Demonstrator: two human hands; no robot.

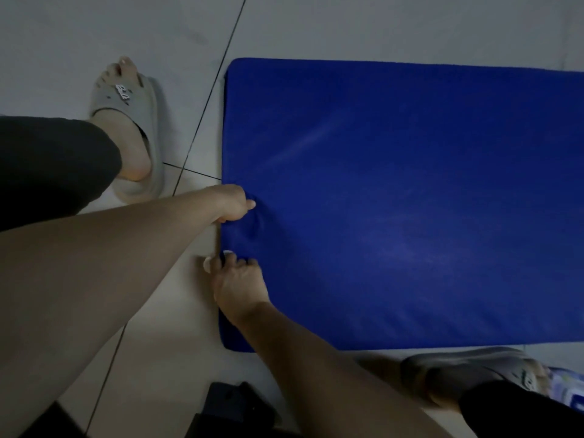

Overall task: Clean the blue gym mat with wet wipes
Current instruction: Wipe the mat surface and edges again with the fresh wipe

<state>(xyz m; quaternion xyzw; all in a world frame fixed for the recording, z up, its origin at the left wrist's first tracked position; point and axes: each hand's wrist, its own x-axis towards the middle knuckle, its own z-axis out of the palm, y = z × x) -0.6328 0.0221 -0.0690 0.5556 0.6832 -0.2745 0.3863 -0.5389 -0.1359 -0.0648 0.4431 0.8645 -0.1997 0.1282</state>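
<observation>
The floor point(347, 26) is laid with large, smooth, pale grey tiles. A thin dark grout line point(229, 42) runs diagonally across it, and a shorter cross line point(192, 171) meets it. The light is dim and flat. A black boxy object point(234, 406) sits at the near edge, too dark to identify.

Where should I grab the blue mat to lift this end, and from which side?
Its short edge, from the floor side, thumb on top. The blue mat lies flat, and its cover puckers where the left hand grips there.
</observation>
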